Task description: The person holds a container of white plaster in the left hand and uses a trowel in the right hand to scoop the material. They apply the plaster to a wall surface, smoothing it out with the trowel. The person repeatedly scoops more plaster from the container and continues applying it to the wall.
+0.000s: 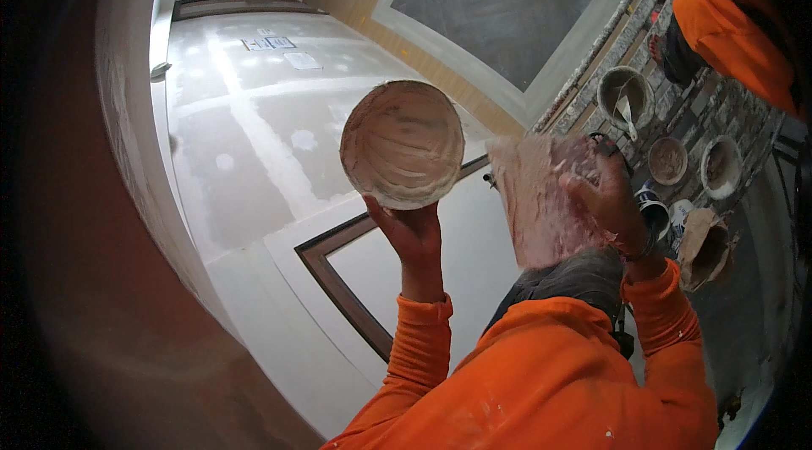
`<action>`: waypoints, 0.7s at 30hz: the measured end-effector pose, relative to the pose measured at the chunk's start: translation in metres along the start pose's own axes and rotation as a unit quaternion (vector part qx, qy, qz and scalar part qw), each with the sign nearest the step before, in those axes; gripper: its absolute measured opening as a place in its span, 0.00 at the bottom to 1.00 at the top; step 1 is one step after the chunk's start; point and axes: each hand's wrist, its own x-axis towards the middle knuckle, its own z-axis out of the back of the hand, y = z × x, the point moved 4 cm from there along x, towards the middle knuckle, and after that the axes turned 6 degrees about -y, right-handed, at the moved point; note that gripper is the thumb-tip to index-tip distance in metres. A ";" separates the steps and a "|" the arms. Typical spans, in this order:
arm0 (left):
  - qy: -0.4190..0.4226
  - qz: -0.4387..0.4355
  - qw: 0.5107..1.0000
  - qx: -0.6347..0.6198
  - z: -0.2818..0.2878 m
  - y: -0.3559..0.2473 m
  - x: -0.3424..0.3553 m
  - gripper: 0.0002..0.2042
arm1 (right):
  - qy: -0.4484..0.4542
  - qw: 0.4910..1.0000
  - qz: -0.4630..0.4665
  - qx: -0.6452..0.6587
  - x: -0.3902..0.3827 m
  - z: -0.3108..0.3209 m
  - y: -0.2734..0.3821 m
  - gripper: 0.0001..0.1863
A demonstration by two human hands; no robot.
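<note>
My left hand (410,238) holds up a round bowl (401,141) coated with smeared pinkish-tan compound, its fingers underneath and the thumb at the rim. My right hand (611,209) grips a wide, flat, rectangular tool (529,196) covered in the same compound, to the right of the bowl. The tool is somewhat blurred, and its handle is hard to make out.
A splattered plank platform (681,116) at right holds a bucket with a scraper (628,103) and several containers (721,164). A torn bag (709,247) lies below them. Another person in orange (729,35) is at upper right. A patched plasterboard wall (237,128) fills the left background.
</note>
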 end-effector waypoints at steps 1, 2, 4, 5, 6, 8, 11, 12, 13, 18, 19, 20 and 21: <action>0.007 -0.009 1.000 -0.001 -0.003 -0.001 0.000 0.33 | -0.033 0.998 0.042 0.029 0.001 -0.007 0.008 0.17; 0.014 -0.018 1.000 -0.001 -0.007 -0.002 -0.001 0.34 | -0.066 0.993 0.084 0.058 0.002 -0.011 0.012 0.16; 0.016 -0.071 0.996 0.052 -0.019 -0.008 -0.008 0.34 | -0.110 0.975 0.187 -0.050 0.000 -0.026 0.044 0.13; 0.015 -0.112 0.988 0.104 -0.031 -0.006 -0.015 0.34 | -0.106 0.950 0.286 -0.072 0.006 -0.038 0.053 0.14; 0.015 -0.142 0.978 0.153 -0.039 -0.011 -0.023 0.33 | -0.112 0.927 0.353 -0.057 0.005 -0.052 0.058 0.16; 0.026 -0.154 0.964 0.216 -0.044 0.011 -0.025 0.33 | -0.092 0.898 0.407 -0.141 0.001 -0.075 0.056 0.18; 0.034 -0.191 0.917 0.349 -0.023 0.019 -0.030 0.32 | -0.098 0.895 0.401 -0.171 -0.010 -0.111 0.043 0.18; 0.034 -0.207 0.893 0.399 -0.006 0.022 -0.032 0.32 | -0.089 0.892 0.401 -0.190 -0.016 -0.118 0.037 0.18; 0.038 -0.218 0.867 0.446 0.007 0.026 -0.032 0.32 | -0.084 0.888 0.399 -0.213 -0.021 -0.121 0.032 0.20; 0.006 -0.167 0.936 0.310 0.004 0.031 -0.038 0.33 | -0.082 0.879 0.389 -0.264 -0.026 -0.123 0.008 0.20; -0.001 -0.143 0.961 0.235 -0.004 0.027 -0.040 0.33 | -0.084 0.876 0.388 -0.273 -0.024 -0.122 0.006 0.20; -0.007 -0.119 0.979 0.166 -0.011 0.023 -0.040 0.33 | -0.086 0.873 0.387 -0.282 -0.022 -0.120 0.004 0.20; -0.010 -0.095 0.989 0.109 -0.017 0.019 -0.040 0.34 | -0.087 0.869 0.383 -0.302 -0.020 -0.117 0.002 0.20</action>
